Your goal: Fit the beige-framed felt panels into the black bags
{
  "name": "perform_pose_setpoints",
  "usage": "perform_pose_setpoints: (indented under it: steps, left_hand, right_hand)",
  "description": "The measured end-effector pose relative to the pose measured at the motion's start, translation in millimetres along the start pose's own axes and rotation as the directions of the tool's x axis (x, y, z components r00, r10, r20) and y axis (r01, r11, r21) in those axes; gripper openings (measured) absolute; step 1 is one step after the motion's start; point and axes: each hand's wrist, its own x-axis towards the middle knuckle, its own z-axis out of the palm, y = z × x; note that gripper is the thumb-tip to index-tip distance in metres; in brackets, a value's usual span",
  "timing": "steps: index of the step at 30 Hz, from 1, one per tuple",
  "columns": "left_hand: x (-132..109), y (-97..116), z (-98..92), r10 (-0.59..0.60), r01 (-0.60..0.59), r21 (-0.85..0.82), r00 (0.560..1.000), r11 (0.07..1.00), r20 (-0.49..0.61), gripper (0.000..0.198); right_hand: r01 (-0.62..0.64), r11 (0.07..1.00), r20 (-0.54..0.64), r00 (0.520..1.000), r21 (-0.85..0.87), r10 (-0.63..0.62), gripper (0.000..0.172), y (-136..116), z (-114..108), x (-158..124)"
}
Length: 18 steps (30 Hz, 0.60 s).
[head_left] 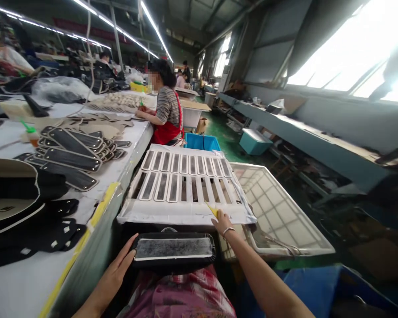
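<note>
My left hand [119, 260] grips the left end of a black bag-like piece [174, 263] that rests at my lap. The upturned side of this piece carries a long grey panel [174, 248] with a white edge. My right hand [223, 221] is closed on a slim, pointed yellow tool [212, 208] over the near edge of a white slatted rack [185, 212]. Flat grey strips with pale borders [161, 187] lie on the rack in two rows. Bare slats show at the right of the nearer row.
To my left, a white-covered table [26, 282] holds stacked dark straps [73, 154], black pieces and a green-tipped bottle [30, 132]. A co-worker in a red apron [167, 106] sits at its edge. A white-rimmed crate [278, 207] stands right of the rack, with a blue bin [202, 142] behind.
</note>
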Motion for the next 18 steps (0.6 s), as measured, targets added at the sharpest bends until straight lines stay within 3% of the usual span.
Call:
perform_pose_setpoints:
  steps: [4, 8, 14, 18]
  left_hand:
    - [-7.2, 7.9, 6.1, -0.102, 0.104, -0.085, 0.994, 0.991, 0.034, 0.058]
    - [-7.1, 14.4, 18.1, -0.131, 0.122, -0.141, 0.99, 0.982, -0.053, 0.057]
    - [-7.8, 24.2, 30.4, -0.055, 0.049, -0.047, 0.986, 0.998, -0.154, 0.053]
    - [-5.4, 22.3, 32.8, -0.123, 0.11, -0.087, 0.98, 0.99, -0.155, 0.057]
  right_hand:
    - [0.072, 0.997, 0.053, 0.996, -0.027, -0.07, 0.04, -3.2, 27.8, 20.3]
    - [0.108, 0.994, 0.117, 0.988, -0.014, -0.105, 0.036, 3.6, 38.4, 31.0]
    - [0.095, 0.981, 0.138, 0.983, 0.172, -0.119, 0.032, 21.2, 24.9, 29.1]
    - [0.085, 0.899, 0.135, 0.978, 0.431, -0.157, 0.031, 16.1, 5.5, -2.5]
